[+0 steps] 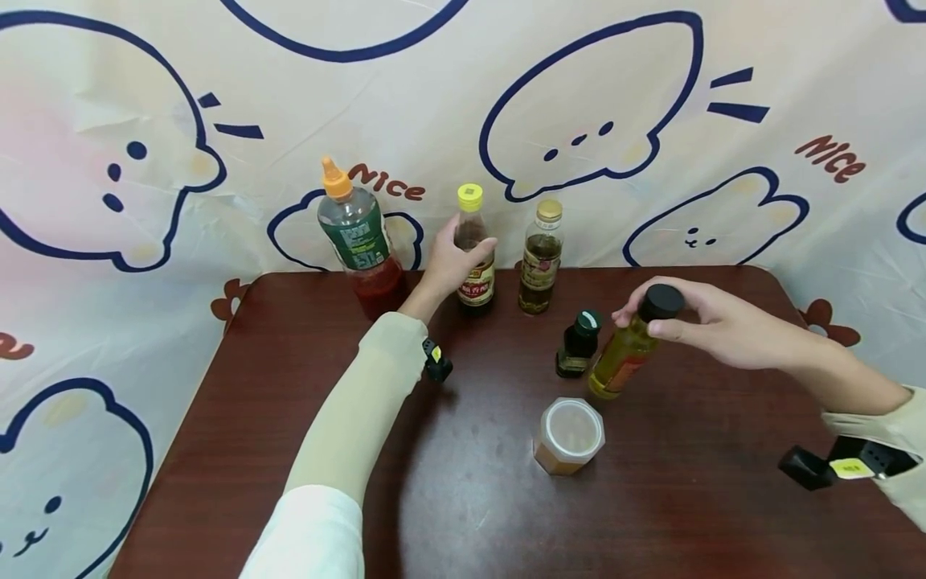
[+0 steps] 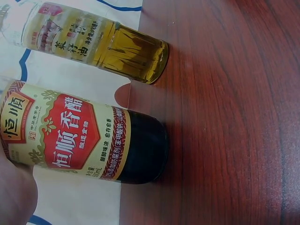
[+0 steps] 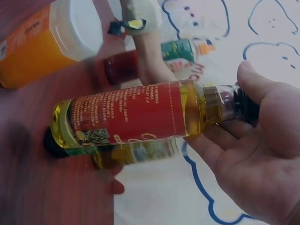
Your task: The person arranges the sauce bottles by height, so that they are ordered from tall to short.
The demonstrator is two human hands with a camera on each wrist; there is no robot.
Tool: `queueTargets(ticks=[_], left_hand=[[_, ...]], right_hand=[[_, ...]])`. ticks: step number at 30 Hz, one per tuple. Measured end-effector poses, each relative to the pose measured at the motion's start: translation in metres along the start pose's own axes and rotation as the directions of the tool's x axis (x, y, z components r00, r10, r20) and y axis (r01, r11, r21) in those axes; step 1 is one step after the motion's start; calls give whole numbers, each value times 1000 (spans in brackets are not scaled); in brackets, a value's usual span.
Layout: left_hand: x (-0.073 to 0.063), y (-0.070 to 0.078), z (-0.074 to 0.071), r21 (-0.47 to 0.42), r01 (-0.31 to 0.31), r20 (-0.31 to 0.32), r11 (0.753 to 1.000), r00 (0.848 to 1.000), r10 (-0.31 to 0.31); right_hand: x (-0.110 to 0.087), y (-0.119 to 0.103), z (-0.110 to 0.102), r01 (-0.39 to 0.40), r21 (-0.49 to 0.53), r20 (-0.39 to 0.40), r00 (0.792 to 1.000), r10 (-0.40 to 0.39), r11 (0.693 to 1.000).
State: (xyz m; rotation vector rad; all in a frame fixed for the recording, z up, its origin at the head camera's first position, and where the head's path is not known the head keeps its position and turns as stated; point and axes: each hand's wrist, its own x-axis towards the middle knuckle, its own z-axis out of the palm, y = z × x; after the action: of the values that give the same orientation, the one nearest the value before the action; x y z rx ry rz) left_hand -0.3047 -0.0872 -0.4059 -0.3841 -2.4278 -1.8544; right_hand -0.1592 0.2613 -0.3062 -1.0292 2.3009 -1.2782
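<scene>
Item 1: yellow-capped bottle (image 1: 477,283). You are gripping it with your left hand (image 1: 448,259), thumb on its right side, fingers on its left. It is standing at the far edge of the table (image 1: 673,498), its long axis running upright, cap pointing up and the red-and-cream label facing the near side.

Item 2: black-capped bottle (image 1: 624,358). You are pinching it about the neck between thumb and fingers of your right hand (image 1: 709,322). It is leaning, right of the middle: the cap is pointing up and to the far right, the base down and to the near left. Whether the base is touching the table, you cannot tell.

Item 3: dark bottle (image 1: 577,347), standing just left of item 2.

Item 4: gold-capped bottle (image 1: 540,261), standing at the far edge, right of item 1.

Item 5: squeeze bottle (image 1: 365,245), standing far left, its orange nozzle pointing up.

Item 6: jar (image 1: 567,441), standing nearest you, white lid facing up.
</scene>
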Motion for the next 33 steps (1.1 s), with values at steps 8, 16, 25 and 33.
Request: queueTargets(ticks=[8, 16, 25, 33], left_hand=[[1, 1, 1, 5, 4, 7, 1000, 1000, -4], [1, 0, 1, -5, 0, 3, 1000, 1000, 0], [1, -2, 0, -5, 16, 4, 1000, 1000, -16], [0, 0, 0, 4, 22, 0, 1000, 1000, -22]], right_hand=[[-10, 6, -20, -50, -89, -98, 994, 41, 995], [-1, 9, -34, -97, -118, -159, 984, 77, 988], [24, 21, -42, -186, -129, -242, 958, 152, 974], [49, 38, -46, -249, -124, -284, 937, 206, 961]])
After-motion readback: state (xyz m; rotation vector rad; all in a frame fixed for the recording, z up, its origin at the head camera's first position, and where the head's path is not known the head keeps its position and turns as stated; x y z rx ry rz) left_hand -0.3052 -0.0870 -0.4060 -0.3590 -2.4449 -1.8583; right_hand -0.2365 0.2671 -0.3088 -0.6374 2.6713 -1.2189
